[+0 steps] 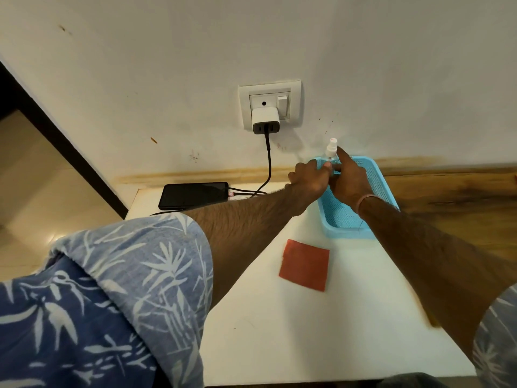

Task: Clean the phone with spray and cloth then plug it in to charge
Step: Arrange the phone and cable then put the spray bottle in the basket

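Observation:
A black phone [193,195] lies flat at the table's far left, with a black cable [269,163] running from its right end up to a white charger [264,119] in the wall socket. A small clear spray bottle [331,148] with a white nozzle stands upright at the far left corner of the blue basket [376,177]. My left hand [307,177] grips the bottle's lower part, thumb against it. My right hand [349,184] holds the bottle from the right, index finger stretched up along its neck. A red cloth [305,264] lies flat on the table in front of the basket.
The white table [279,331] stands against a pale wall, with the socket plate and switch [270,106] above it. A wooden surface [461,191] adjoins the table on the right. A floor and a dark door frame lie to the left.

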### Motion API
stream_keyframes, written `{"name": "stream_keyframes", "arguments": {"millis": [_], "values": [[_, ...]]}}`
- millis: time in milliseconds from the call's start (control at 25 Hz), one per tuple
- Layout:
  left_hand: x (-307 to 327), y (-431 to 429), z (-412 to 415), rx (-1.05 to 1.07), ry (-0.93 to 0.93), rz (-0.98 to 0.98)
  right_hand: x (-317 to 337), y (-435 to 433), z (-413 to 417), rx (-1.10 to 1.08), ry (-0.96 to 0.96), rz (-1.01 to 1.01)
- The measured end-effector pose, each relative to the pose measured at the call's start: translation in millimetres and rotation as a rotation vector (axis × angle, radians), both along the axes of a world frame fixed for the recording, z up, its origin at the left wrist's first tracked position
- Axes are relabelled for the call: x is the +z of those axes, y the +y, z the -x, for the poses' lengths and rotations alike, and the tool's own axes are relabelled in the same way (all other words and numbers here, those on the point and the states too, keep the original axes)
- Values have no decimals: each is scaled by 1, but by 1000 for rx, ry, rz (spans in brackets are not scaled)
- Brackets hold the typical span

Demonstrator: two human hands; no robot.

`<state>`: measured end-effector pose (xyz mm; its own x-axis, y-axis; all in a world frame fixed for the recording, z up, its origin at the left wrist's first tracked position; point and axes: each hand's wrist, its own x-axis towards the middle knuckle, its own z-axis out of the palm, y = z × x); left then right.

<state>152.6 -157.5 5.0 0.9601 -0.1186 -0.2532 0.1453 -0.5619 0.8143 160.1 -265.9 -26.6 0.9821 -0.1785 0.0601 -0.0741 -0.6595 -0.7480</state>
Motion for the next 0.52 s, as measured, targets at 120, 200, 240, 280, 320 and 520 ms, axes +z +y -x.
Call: {"name": "stream_keyframes", "arguments": {"millis": [120, 200, 240, 280, 320, 520], "values": [[-6, 14, 5, -11, -8, -17, 0, -2, 3, -17, 49, -18], [-12, 27, 12, -16, 3, -47, 0, -3, 6, -24, 72, -17], [-14, 35, 17, -22, 10, -53, 1, -4, 10, -29, 77, -13], [-16, 42, 22, -31, 21, -49, 2, -5, 13, -37, 72, -12], [-19, 50, 27, -43, 34, -46, 4, -6, 17, -48, 57, -19], [-29, 75, 61, -159, 34, -238, 13, -5, 47, -71, -59, -97]]}}
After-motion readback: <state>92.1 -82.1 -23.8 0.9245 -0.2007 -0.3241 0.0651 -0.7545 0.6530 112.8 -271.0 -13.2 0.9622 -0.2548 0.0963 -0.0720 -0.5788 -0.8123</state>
